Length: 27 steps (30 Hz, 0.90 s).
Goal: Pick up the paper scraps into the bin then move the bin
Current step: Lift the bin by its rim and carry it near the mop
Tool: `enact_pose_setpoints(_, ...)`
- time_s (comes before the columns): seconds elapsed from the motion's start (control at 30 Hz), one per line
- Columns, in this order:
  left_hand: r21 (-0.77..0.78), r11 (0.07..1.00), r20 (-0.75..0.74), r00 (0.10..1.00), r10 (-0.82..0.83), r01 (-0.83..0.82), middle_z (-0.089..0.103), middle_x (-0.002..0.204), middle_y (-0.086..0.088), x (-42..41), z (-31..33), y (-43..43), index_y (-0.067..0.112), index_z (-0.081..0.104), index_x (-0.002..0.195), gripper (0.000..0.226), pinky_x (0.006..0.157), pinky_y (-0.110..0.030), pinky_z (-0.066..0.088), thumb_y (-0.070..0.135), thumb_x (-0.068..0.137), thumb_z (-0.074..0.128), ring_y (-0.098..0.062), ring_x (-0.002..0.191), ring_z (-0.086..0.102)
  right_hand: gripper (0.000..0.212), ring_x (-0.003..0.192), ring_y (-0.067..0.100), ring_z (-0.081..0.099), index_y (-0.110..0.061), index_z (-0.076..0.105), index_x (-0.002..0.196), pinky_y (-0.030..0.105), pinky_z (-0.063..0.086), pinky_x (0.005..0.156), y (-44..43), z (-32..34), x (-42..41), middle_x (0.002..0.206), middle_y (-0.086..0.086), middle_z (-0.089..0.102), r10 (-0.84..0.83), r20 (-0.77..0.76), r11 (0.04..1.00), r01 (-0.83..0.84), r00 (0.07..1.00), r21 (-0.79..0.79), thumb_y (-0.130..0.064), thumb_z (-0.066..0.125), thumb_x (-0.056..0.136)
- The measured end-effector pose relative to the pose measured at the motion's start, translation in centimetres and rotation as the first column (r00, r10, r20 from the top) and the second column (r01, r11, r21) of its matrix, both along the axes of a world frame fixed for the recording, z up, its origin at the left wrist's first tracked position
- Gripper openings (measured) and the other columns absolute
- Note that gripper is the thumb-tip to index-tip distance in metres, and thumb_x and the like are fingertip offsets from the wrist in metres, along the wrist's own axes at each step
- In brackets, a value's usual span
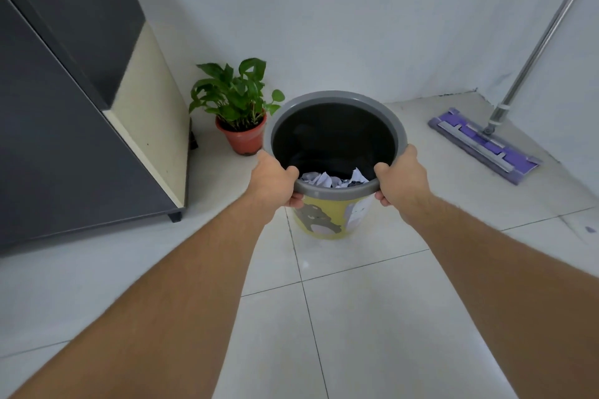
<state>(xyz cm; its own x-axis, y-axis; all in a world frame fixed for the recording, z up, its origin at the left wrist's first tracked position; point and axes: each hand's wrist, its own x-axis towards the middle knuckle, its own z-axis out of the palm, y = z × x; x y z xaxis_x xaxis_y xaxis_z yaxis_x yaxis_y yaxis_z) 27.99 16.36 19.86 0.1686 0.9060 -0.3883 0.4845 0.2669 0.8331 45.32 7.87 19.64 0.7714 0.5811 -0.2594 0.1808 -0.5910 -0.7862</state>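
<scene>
A yellow bin (327,220) with a grey rim and cartoon prints is in the middle of the head view, over the white tiled floor. White crumpled paper scraps (327,179) lie inside it against the near wall. My left hand (275,181) grips the rim at the near left, thumb inside. On the near right of the rim my right hand (400,178) holds on the same way. Whether the bin touches the floor I cannot tell.
A potted green plant (238,107) in an orange pot stands just left of the bin. A dark cabinet (74,126) fills the left side. A purple flat mop (483,144) leans against the wall at the right. Open tiled floor lies in front.
</scene>
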Motion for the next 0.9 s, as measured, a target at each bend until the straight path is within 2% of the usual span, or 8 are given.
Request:
enact_pose_setpoints(0.1, 0.011, 1.0, 0.009, 1.0, -0.012, 0.012, 0.063, 0.097, -0.016, -0.5, 8.4, -0.7, 0.015, 0.036, 0.118, 0.026, 0.041, -0.027, 0.058, 0.01, 0.098, 0.051, -0.021, 0.05, 0.065, 0.032, 0.062, 0.021, 0.06, -0.018, 0.036, 0.125, 0.037, 0.062, 0.065, -0.6, 8.2, -0.3, 0.103, 0.016, 0.06, 0.002, 0.004, 1.0, -0.002, 1.0, -0.004, -0.016, 0.05, 0.097)
enact_pose_setpoints(0.17, 0.028, 0.999, 0.009, 1.0, -0.014, 0.014, 0.063, 0.093, -0.016, -0.9, 15.0, -0.9, 0.015, 0.036, 0.116, 0.025, 0.039, -0.026, 0.057, 0.01, 0.098, 0.052, -0.021, 0.051, 0.066, 0.032, 0.064, 0.021, 0.06, -0.019, 0.036, 0.125, 0.033, 0.059, 0.059, -0.9, 14.9, -0.5, 0.105, 0.018, 0.061, 0.009, 0.002, 1.0, -0.009, 1.0, -0.003, -0.017, 0.051, 0.097)
enact_pose_setpoints(0.27, 0.045, 0.999, 0.024, 0.999, -0.025, 0.024, 0.066, 0.095, -0.017, -1.4, 26.3, -1.1, 0.014, 0.038, 0.119, 0.026, 0.05, -0.034, 0.062, 0.011, 0.097, 0.053, -0.025, 0.054, 0.069, 0.032, 0.066, 0.023, 0.058, -0.016, 0.037, 0.125, 0.027, 0.05, 0.051, -1.4, 26.6, -1.0, 0.097, 0.017, 0.059, 0.04, 0.007, 0.999, -0.04, 0.999, 0.017, -0.016, 0.05, 0.096)
enact_pose_setpoints(0.37, 0.058, 0.998, 0.052, 0.999, -0.014, 0.011, 0.068, 0.096, -0.021, -2.3, 38.5, -1.3, 0.011, 0.042, 0.122, 0.028, 0.061, -0.043, 0.064, 0.011, 0.097, 0.052, -0.029, 0.061, 0.072, 0.03, 0.066, 0.026, 0.059, -0.015, 0.037, 0.122, 0.029, 0.05, 0.05, -1.8, 39.0, -1.6, 0.095, 0.017, 0.06, 0.071, 0.03, 0.996, -0.073, 0.997, 0.054, -0.015, 0.051, 0.095)
enact_pose_setpoints(0.47, 0.113, 0.994, 0.076, 0.997, -0.013, 0.005, 0.07, 0.089, -0.022, -3.1, 50.5, -1.6, 0.009, 0.044, 0.122, 0.027, 0.055, -0.037, 0.064, 0.012, 0.097, 0.054, -0.025, 0.054, 0.071, 0.031, 0.061, 0.024, 0.061, -0.015, 0.038, 0.121, 0.03, 0.053, 0.049, -2.1, 51.1, -2.0, 0.1, 0.021, 0.063, 0.106, 0.052, 0.989, -0.111, 0.993, 0.102, -0.014, 0.051, 0.093)
enact_pose_setpoints(0.63, 0.198, 0.98, 0.141, 0.989, -0.039, 0.011, 0.07, 0.09, -0.024, -5.0, 68.8, -2.9, 0.01, 0.041, 0.124, 0.031, 0.051, -0.033, 0.061, 0.011, 0.096, 0.053, -0.025, 0.052, 0.071, 0.033, 0.055, 0.019, 0.061, -0.013, 0.04, 0.124, 0.028, 0.052, 0.049, -3.5, 69.7, -3.3, 0.095, 0.019, 0.066, 0.143, 0.114, 0.967, -0.163, 0.983, 0.195, -0.013, 0.052, 0.093)
enact_pose_setpoints(0.77, 0.223, 0.975, 0.176, 0.983, -0.047, 0.006, 0.07, 0.091, -0.022, -6.3, 80.0, -4.8, 0.011, 0.043, 0.125, 0.031, 0.051, -0.03, 0.06, 0.012, 0.096, 0.055, -0.022, 0.053, 0.07, 0.034, 0.059, 0.021, 0.062, -0.013, 0.042, 0.126, 0.027, 0.053, 0.051, -5.5, 81.0, -4.5, 0.097, 0.02, 0.067, 0.144, 0.131, 0.954, -0.173, 0.981, 0.244, -0.016, 0.054, 0.094)
enact_pose_setpoints(0.9, 0.259, 0.966, 0.176, 0.982, -0.065, 0.018, 0.069, 0.085, -0.018, -7.6, 87.9, -6.8, 0.008, 0.048, 0.122, 0.028, 0.054, -0.03, 0.062, 0.015, 0.097, 0.057, -0.021, 0.052, 0.069, 0.031, 0.05, 0.017, 0.056, -0.009, 0.045, 0.124, 0.022, 0.047, 0.042, -7.5, 88.6, -5.4, 0.087, 0.019, 0.066, 0.155, 0.128, 0.94, -0.186, 0.98, 0.286, -0.015, 0.053, 0.095)
